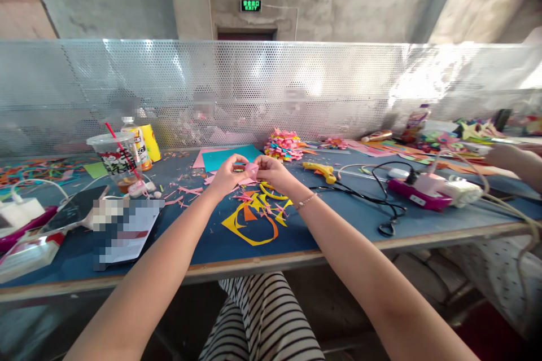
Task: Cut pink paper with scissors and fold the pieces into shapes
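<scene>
A small pink piece of paper (252, 170) is held between my two hands above the table. My left hand (230, 174) pinches it from the left, with thumb and forefinger bent together. From the other side my right hand (273, 172) grips it, fingers curled; its exact folds are too small to make out. Below them lie yellow and orange paper scraps (249, 234), some cut in curves, mixed with thin pink offcuts (186, 192). Just behind my hands is a sheet of teal paper (215, 159) on pink paper. A pile of pink and yellow paper pieces (283, 144) stands behind my right hand.
A yellow glue gun (320, 171) lies right of my hands, near black cables (359, 194) and a purple power strip (417, 194). On the left are a plastic cup (114, 155) with a red straw, a bottle (139, 144) and a phone (131, 237). Another person's arm (516, 163) reaches in at far right.
</scene>
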Motion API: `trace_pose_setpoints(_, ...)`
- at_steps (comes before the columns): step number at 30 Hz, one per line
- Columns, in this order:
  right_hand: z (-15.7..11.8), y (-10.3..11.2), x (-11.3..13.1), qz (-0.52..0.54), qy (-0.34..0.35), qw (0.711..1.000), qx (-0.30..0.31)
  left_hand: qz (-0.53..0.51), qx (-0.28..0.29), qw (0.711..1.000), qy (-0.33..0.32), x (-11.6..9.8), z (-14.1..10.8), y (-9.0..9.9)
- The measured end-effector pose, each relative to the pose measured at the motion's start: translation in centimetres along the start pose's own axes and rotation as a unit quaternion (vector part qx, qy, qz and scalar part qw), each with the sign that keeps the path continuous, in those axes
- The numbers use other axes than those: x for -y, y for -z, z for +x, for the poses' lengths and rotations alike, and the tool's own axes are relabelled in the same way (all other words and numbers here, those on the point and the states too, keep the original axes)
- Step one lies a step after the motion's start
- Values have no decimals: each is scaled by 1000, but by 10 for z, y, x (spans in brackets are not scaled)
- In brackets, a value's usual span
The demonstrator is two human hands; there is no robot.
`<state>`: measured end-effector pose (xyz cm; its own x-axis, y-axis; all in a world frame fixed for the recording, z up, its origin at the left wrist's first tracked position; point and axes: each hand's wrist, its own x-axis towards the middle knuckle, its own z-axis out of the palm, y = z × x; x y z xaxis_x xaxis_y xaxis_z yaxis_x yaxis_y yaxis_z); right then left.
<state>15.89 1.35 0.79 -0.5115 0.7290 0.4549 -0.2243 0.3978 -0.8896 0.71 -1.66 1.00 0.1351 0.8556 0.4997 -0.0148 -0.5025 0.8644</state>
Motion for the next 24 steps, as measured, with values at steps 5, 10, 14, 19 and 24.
trace_pose_setpoints(5, 0, -2, -2, 12, -25, 1000, -2, 119, -54, 986, -100, -7, -2, -3)
trace_pose_setpoints(10, 1, -2, -2, 24, -39, 999, 3, 154, -31, 979, -131, -12, -4, -4)
trace_pose_setpoints(14, 1, -1, 0, 38, -51, 998, 8, 136, -50, 983, -110, -9, -4, -3)
trace_pose_setpoints(19, 1, -1, 0, 43, -52, 998, -21, 117, -53, 988, -81, -2, -1, -1)
trace_pose_setpoints(24, 2, -1, -3, 3, -35, 998, -45, 64, -33, 997, -38, 4, 2, 0)
